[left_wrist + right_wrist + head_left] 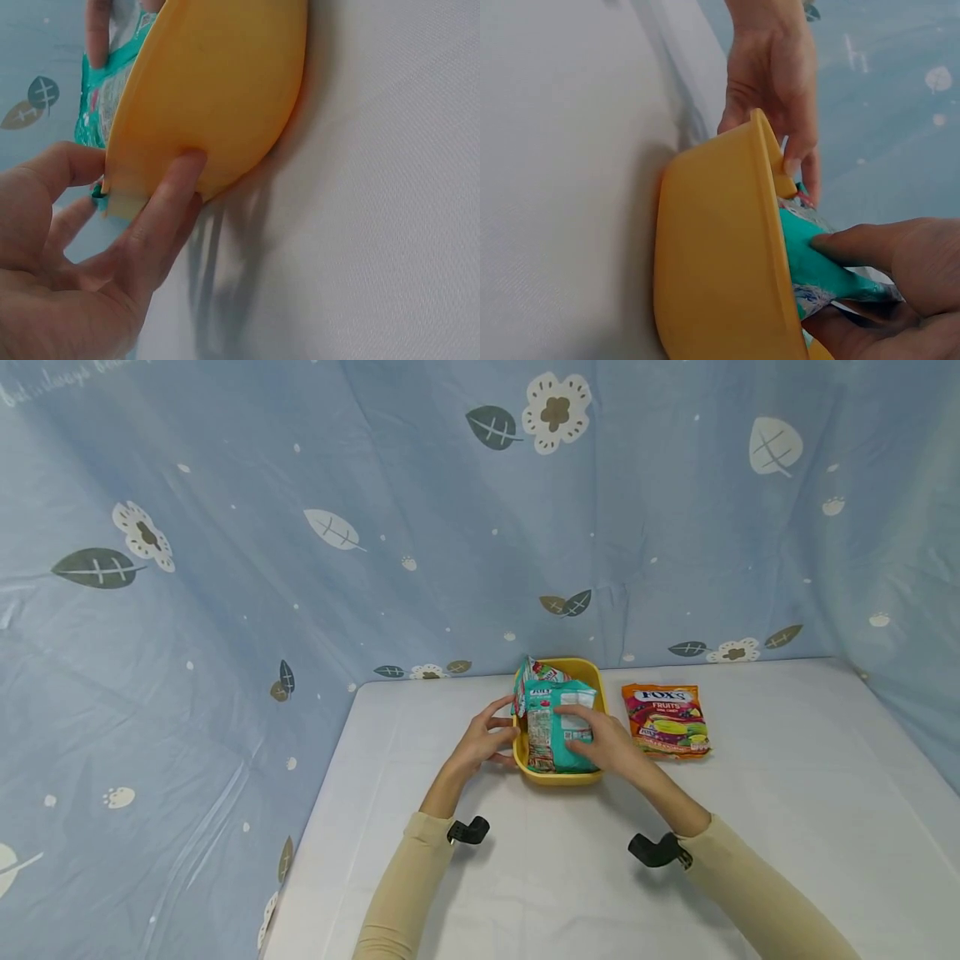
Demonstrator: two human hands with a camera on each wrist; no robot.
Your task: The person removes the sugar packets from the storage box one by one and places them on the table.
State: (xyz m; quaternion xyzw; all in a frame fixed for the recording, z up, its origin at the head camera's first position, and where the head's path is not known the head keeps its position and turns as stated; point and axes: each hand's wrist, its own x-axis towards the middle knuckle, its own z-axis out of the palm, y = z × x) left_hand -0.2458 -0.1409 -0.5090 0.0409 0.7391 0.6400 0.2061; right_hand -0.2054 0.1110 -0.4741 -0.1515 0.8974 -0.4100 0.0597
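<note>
A yellow plastic basket point(558, 780) stands on the white table near the back wall. My left hand point(483, 739) grips its left side, with fingers pressed against the outer wall point(217, 82) and a digit hooked over the rim. Inside the basket, my right hand point(609, 745) holds a teal candy bag point(542, 727), thumb on one face and fingers on the other in the right wrist view. The bag's lower part sits below the rim. Behind it, a second candy bag point(551, 672), red, white and green, leans in the back left corner, partly covered.
An orange and purple FOX'S fruit candy bag point(666, 720) lies flat on the table, right of the basket. A blue curtain point(450, 568) with leaves and flowers hangs behind the table and along its left side.
</note>
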